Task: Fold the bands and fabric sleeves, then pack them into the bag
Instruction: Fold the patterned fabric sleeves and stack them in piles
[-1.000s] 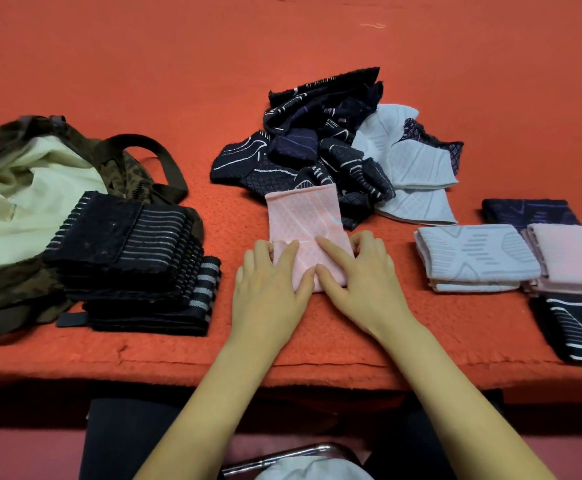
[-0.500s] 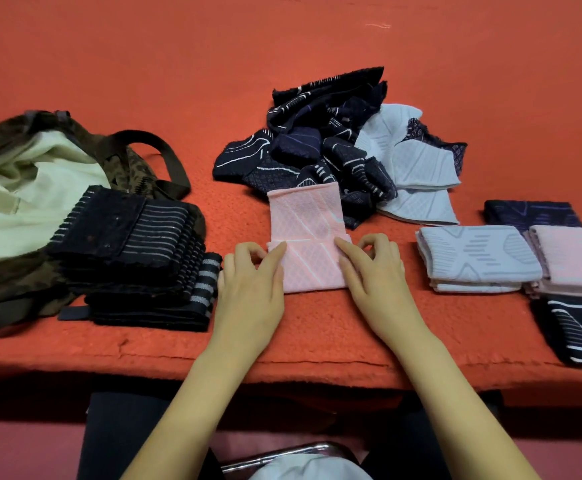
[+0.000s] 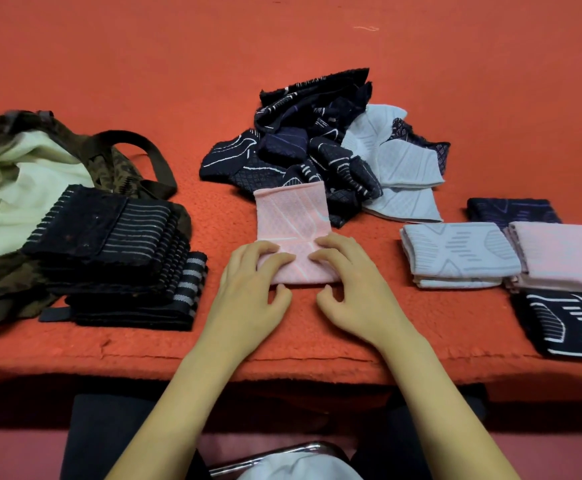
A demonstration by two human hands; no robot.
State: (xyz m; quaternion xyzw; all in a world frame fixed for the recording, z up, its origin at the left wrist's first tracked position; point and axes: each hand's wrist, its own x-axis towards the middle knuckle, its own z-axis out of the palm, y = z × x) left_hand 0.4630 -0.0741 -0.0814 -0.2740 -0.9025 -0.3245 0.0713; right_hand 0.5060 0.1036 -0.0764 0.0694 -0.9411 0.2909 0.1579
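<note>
We have slid both hands inward onto the pink sleeve (image 3: 293, 216); our left hand (image 3: 248, 289) and right hand (image 3: 355, 289) grip its near fold, fingers curled on top, thumbs at its edge. It lies on the worktop (image 3: 317, 344) by the front edge's middle.

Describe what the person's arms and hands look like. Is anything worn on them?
No sleeve shows: the left forearm and the right forearm are bare to the frame's edge. The left hand and the right hand wear no glove; no ring, watch or bracelet is visible.
</note>
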